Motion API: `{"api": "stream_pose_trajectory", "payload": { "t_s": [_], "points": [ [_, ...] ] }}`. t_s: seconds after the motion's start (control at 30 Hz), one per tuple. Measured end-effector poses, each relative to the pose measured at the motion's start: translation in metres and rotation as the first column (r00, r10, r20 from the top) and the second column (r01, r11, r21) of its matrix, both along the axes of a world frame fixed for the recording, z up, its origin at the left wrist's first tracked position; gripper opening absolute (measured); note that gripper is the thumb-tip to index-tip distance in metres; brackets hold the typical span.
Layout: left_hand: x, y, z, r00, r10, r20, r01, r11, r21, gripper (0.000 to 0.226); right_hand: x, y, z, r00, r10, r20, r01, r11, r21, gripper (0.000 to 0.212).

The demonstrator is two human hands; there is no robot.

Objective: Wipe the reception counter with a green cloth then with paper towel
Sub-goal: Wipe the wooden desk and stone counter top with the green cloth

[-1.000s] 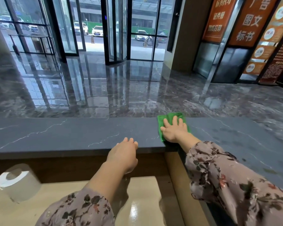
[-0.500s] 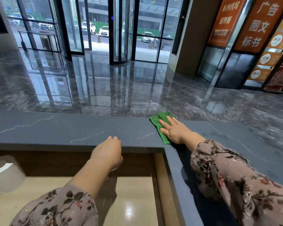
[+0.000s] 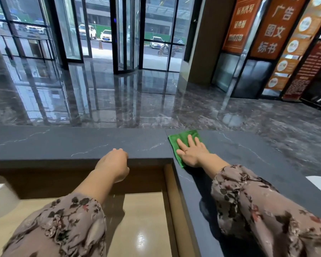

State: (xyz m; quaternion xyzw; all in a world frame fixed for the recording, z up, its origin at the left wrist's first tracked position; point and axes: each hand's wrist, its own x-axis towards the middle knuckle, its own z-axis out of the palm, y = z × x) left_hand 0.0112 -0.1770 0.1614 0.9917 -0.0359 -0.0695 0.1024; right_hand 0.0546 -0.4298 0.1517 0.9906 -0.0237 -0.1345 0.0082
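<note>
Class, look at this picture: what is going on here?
A person is wiping a dark stone reception counter. The right hand presses flat on a green cloth near the counter's corner. The left hand rests curled on the counter's near edge, holding nothing. A paper roll sits on the lower desk, not yet used.

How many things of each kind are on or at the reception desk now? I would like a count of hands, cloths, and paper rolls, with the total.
Hands: 2, the left hand at the counter edge, the right hand flat on the cloth
Green cloth: 1
Paper towel roll: 1, blurred, on the lower desk
Total: 4
</note>
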Motion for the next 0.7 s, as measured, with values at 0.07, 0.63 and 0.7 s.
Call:
{"api": "stream_pose_trajectory", "payload": {
  "t_s": [0.07, 0.63, 0.7],
  "points": [
    [-0.005, 0.001, -0.001, 1.0, -0.02, 0.003, 0.02, 1.0, 0.0, 0.053, -0.014, 0.016, -0.001, 0.996, 0.084, -0.007, -0.084, 0.996, -0.006, 0.058],
    [-0.049, -0.023, -0.003, 0.986, -0.128, 0.106, 0.136, 0.988, -0.071, 0.057, -0.077, -0.047, 0.012, 0.971, -0.209, -0.119, 0.202, 0.977, -0.068, 0.059],
    [-0.056, -0.038, 0.004, 0.974, -0.185, 0.127, 0.199, 0.974, -0.107, 0.062, -0.083, -0.021, 0.012, 0.988, -0.084, -0.131, 0.077, 0.995, -0.061, 0.058]
  ]
}}
